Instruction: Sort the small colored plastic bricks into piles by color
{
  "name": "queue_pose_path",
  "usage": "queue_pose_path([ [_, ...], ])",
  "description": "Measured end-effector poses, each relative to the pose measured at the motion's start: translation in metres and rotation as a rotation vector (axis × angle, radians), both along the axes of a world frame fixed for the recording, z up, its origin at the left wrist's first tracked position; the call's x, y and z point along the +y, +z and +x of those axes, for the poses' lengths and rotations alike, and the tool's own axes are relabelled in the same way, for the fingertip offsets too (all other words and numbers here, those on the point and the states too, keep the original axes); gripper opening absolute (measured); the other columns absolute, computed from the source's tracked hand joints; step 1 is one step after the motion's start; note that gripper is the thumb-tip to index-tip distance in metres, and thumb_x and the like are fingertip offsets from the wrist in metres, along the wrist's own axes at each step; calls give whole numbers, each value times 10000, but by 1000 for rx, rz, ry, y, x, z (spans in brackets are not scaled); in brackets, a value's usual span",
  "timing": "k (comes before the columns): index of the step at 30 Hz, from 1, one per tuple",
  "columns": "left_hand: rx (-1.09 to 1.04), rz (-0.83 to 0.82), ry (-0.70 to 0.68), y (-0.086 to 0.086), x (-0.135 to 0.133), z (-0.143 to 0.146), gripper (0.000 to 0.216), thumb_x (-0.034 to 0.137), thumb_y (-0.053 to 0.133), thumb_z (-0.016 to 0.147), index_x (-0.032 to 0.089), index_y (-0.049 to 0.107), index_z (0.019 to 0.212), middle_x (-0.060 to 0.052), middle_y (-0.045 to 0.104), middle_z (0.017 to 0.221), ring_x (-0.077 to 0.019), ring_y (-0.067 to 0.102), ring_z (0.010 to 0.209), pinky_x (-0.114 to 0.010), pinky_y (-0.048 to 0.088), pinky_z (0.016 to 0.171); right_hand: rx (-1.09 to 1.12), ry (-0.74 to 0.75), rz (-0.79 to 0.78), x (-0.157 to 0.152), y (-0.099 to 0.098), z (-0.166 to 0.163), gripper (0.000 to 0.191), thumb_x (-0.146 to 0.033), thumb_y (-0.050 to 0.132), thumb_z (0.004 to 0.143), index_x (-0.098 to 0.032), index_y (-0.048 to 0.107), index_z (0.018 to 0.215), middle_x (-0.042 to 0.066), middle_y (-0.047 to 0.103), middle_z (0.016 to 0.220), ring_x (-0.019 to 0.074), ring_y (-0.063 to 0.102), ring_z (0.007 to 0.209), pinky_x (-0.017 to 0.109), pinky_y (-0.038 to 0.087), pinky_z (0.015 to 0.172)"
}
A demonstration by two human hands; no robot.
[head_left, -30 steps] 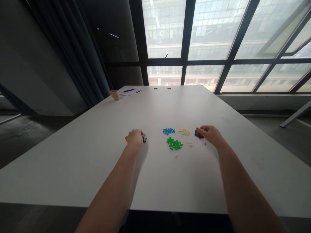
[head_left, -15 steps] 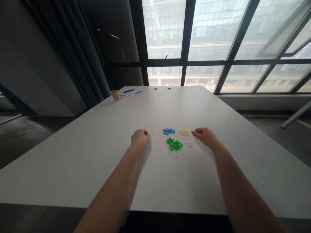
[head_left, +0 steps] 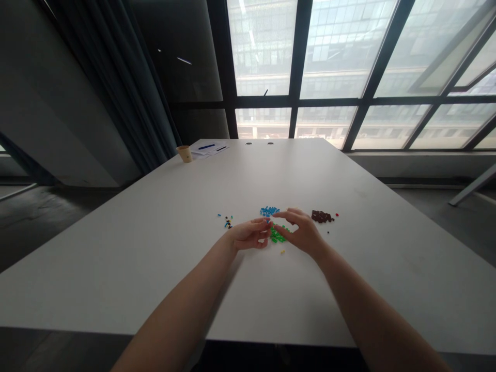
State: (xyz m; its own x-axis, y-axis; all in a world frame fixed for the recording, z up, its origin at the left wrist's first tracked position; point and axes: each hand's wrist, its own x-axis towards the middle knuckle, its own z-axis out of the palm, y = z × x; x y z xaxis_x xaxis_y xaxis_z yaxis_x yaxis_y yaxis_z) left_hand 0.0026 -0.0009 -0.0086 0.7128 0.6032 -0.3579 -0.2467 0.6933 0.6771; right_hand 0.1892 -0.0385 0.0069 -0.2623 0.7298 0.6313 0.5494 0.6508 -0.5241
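Note:
My left hand [head_left: 251, 234] is turned partly palm up, its thumb and fingertips closed on what looks like a small blue piece [head_left: 267, 221]. Facing it, my right hand [head_left: 300, 231] has thumb and forefinger spread apart, with nothing visible between them. Both hands hover by a pile of green pieces [head_left: 278, 236], which my right hand partly covers. Just beyond lies a pile of blue pieces [head_left: 269, 211]. One yellow piece [head_left: 282, 252] sits nearer to me. My right hand hides most of the cream and clear pieces.
Dark brown pieces [head_left: 321, 216] lie to the right, with a red piece [head_left: 337, 214] beside them. Mixed small pieces [head_left: 228, 222] are scattered on the left. A paper cup [head_left: 185, 154] and papers with a pen [head_left: 206, 146] are at the white table's far left.
Both hands have come inward to meet over the green pile. My left hand has turned upward, and my right has opened its fingers. Brown pieces and scattered mixed pieces are now uncovered.

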Motion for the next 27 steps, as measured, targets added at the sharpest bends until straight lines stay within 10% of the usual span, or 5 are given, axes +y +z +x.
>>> queue_pose_path([
  [21,42,5,-38,-8,-2,8,259,261,713,640,190,601,862,-8,586,789,-87,538,694,-217,400,635,-107,15,53,2,-5,-6,69,-220,599,752,-224,661,781,0,551,647,136,500,665,262,388,680],
  [27,686,542,459,-3,17,-12,216,266,613,716,182,613,915,-48,606,903,-126,544,759,-247,403,686,-132,-230,-114,24,-20,11,102,-261,602,745,-235,679,806,2,569,692,140,525,672,259,382,664],
])
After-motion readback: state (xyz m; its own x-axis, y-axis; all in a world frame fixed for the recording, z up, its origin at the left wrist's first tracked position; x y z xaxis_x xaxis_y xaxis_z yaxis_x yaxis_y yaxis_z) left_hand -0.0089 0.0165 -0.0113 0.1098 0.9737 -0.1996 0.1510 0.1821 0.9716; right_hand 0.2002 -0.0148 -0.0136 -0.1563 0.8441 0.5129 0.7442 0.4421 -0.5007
